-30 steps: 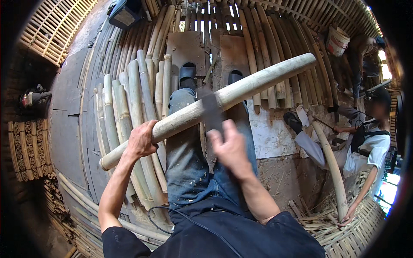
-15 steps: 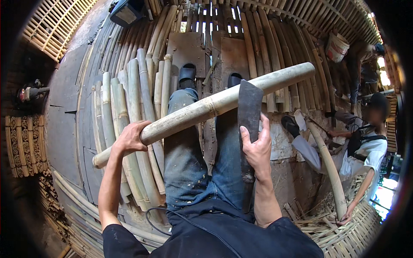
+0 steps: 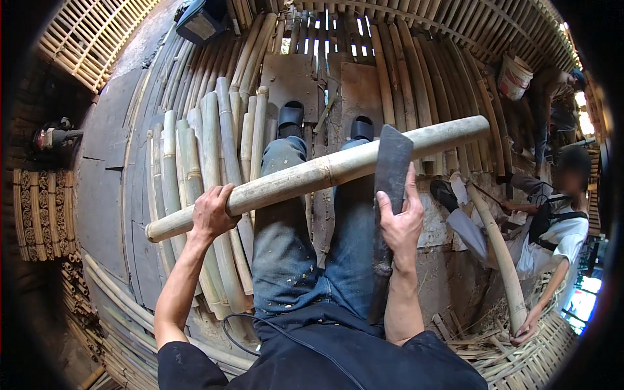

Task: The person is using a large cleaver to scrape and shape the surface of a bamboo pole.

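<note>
A long pale bamboo pole (image 3: 325, 172) lies slanted across my lap, low at the left and high at the right. My left hand (image 3: 211, 211) grips it near its lower left end. My right hand (image 3: 400, 224) holds a dark, broad-bladed chopping knife (image 3: 389, 195) upright, its blade standing just in front of the pole near the middle. My legs in blue jeans (image 3: 289, 240) stretch out beneath, feet in dark sandals (image 3: 290, 117).
Several cut bamboo poles (image 3: 201, 162) lie stacked on the floor at my left. A seated person (image 3: 546, 227) at the right holds another bamboo pole (image 3: 500, 253). Bamboo slat walls (image 3: 416, 39) curve around. A white bucket (image 3: 515, 77) stands at the far right.
My right hand has lifted the knife from flat against the pole to upright, and moved right. The pole has tilted a little flatter, with my left hand still on it.
</note>
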`<action>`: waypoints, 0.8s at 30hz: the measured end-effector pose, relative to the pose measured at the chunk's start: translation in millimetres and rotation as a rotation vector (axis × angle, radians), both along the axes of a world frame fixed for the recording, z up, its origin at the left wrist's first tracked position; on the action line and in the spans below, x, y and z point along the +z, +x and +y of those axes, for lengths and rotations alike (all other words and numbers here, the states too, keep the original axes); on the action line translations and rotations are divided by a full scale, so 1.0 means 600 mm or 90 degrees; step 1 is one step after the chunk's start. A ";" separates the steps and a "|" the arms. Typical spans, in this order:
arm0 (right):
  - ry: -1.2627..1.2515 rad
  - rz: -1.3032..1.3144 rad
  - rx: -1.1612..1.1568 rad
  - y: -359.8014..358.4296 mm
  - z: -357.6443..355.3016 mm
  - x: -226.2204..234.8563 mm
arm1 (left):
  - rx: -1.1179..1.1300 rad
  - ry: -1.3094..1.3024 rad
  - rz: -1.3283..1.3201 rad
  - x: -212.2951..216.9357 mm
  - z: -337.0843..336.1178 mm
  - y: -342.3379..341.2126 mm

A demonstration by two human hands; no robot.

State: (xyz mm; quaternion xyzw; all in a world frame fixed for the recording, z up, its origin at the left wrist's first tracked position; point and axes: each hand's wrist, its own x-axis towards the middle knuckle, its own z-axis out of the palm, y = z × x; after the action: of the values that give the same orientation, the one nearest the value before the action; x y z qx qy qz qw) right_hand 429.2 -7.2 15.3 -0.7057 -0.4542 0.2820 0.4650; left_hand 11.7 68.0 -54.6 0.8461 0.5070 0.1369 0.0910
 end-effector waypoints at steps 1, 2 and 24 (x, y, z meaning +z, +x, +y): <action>0.031 -0.008 -0.004 0.011 0.001 -0.015 | -0.003 0.012 0.014 0.004 0.003 0.003; 0.061 -0.011 -0.002 0.007 0.010 -0.010 | -0.001 0.022 0.032 0.007 0.001 0.003; -0.054 -0.151 0.141 -0.108 -0.006 -0.011 | 0.020 0.007 0.038 0.004 -0.015 0.003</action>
State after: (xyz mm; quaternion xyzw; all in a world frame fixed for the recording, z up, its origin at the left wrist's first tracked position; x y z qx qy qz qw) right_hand 364.6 -10.7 8.6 -0.6984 -0.5687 0.2655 0.3440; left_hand 13.6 59.1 -52.0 0.8423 0.5219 0.1156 0.0688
